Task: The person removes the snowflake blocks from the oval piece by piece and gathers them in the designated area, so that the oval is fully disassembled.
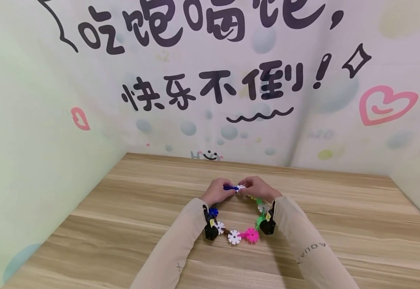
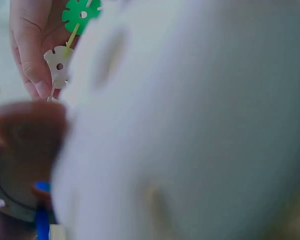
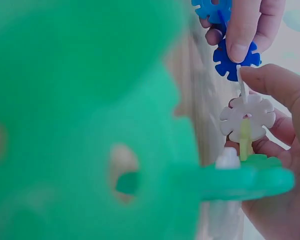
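Observation:
A chain of colourful notched snowflake discs curves into a loop on the table, its far part raised between the two hands. My left hand (image 1: 218,191) pinches a dark blue disc (image 3: 230,60), its thumb on the face. Facing it, my right hand (image 1: 260,189) holds a white disc (image 3: 247,119) standing edge-on against the blue one, the thumb near where they meet. Another white disc (image 3: 247,119) follows with a yellow piece and a green disc behind it. Near the person lie a pink disc (image 1: 252,235) and a white disc (image 1: 234,237). A large blurred white disc (image 2: 155,125) hides much of the left wrist view.
The wood-grain table (image 1: 123,241) extends around the loop on all sides. Behind it hangs a printed wall cloth (image 1: 202,136) with black lettering. Black wrist cameras (image 1: 211,229) hang under both sleeves, close to the discs.

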The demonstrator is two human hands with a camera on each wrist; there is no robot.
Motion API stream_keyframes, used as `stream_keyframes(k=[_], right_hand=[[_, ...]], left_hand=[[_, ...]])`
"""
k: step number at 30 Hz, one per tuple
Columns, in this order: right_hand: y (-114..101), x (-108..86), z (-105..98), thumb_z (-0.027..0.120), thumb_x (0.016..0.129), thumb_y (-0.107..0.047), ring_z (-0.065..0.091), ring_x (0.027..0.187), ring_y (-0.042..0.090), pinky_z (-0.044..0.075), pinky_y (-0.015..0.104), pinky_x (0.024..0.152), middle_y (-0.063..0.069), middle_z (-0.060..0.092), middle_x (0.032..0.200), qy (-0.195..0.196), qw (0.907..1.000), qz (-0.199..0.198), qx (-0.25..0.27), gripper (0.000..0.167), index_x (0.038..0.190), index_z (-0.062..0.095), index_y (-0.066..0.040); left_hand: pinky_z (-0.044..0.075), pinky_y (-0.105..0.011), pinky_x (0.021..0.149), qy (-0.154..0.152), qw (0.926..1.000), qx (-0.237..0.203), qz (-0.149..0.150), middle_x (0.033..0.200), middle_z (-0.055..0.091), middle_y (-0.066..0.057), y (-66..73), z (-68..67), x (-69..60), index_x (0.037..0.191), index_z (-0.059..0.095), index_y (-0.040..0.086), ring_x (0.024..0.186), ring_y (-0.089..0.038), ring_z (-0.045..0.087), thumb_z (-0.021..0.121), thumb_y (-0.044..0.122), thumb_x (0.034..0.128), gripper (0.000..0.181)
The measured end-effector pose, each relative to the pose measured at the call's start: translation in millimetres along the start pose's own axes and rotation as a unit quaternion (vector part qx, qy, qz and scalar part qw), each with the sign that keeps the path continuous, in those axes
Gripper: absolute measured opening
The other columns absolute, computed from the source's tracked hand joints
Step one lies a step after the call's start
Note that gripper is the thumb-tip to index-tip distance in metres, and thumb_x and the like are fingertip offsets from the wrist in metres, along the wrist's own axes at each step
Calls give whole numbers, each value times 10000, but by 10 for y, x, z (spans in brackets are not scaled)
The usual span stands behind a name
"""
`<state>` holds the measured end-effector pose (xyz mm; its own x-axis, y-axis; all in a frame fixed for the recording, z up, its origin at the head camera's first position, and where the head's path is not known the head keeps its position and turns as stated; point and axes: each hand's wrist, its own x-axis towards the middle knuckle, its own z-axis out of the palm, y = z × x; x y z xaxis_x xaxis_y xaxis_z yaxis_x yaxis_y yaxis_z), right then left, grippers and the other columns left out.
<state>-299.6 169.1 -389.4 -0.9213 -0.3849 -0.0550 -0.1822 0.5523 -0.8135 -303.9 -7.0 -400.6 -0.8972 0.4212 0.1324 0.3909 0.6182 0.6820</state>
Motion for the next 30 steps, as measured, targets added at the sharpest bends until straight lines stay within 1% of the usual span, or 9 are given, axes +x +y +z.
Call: stream_keyframes(k=[5,8,10,13,16,17,20,24,30], right_hand=[[-14,-5,-13,583,839,-69,521,744,153,450,255,645,106,597,868,156,9999,2,73,258,1057,573,69],[-4,-1,-19,586,836,-71,522,736,142,445,238,644,84,599,845,175,9995,14,249,251,1044,574,71],[-45,-25,-28,581,838,-65,525,748,175,437,237,639,85,594,836,171,9992,50,361,248,1042,572,75],[-43,-32,-40,574,838,-71,533,786,228,438,248,650,84,594,833,120,9985,73,524,251,1048,571,67],[-45,-38,-49,570,839,-83,535,836,266,446,272,686,84,595,851,60,9981,116,608,261,1063,570,52],[-6,-16,-53,573,839,-93,540,840,255,448,274,701,73,599,854,31,9979,100,646,264,1066,571,42],[-32,-26,-69,573,842,-111,539,859,245,443,295,736,80,599,876,-13,9975,137,699,271,1073,566,30],[-74,-42,-90,579,840,-137,523,888,208,428,335,787,83,590,937,30,9964,288,795,263,1061,560,5],[-138,-85,-139,573,849,-175,504,919,205,418,370,809,103,570,1013,105,9957,258,883,266,1052,553,-4]], left_hand=[[439,-228,676,135,9994,-331,-36,843,630,-16,9,-18,-9,867,673,62,764,-114,536,657,149,796,114],[440,-217,649,182,9981,-592,-74,822,631,-22,23,-35,-12,852,677,53,732,-107,533,670,133,782,107],[439,-210,627,201,9970,-742,-104,803,630,-27,36,-53,-14,839,678,44,708,-102,529,678,120,773,101],[434,-193,600,155,9956,-916,-121,782,628,-26,52,-83,-13,828,676,33,684,-95,523,681,105,769,93],[436,-189,585,66,9945,-1038,-87,770,626,-28,58,-115,-13,827,672,23,680,-102,526,681,99,769,96],[436,-188,585,29,9943,-1065,-85,768,624,-24,58,-126,-14,828,671,24,683,-103,527,680,101,770,97],[442,-195,583,-40,9930,-1175,-77,766,621,-20,63,-154,-21,830,667,26,689,-115,532,681,111,771,104],[439,-200,587,-44,9916,-1292,-54,771,624,-15,94,-188,-39,829,666,37,686,-115,535,683,120,771,102],[453,-217,634,40,9907,-1363,24,814,629,-4,165,-228,-71,848,673,69,721,-108,551,687,141,771,107]])
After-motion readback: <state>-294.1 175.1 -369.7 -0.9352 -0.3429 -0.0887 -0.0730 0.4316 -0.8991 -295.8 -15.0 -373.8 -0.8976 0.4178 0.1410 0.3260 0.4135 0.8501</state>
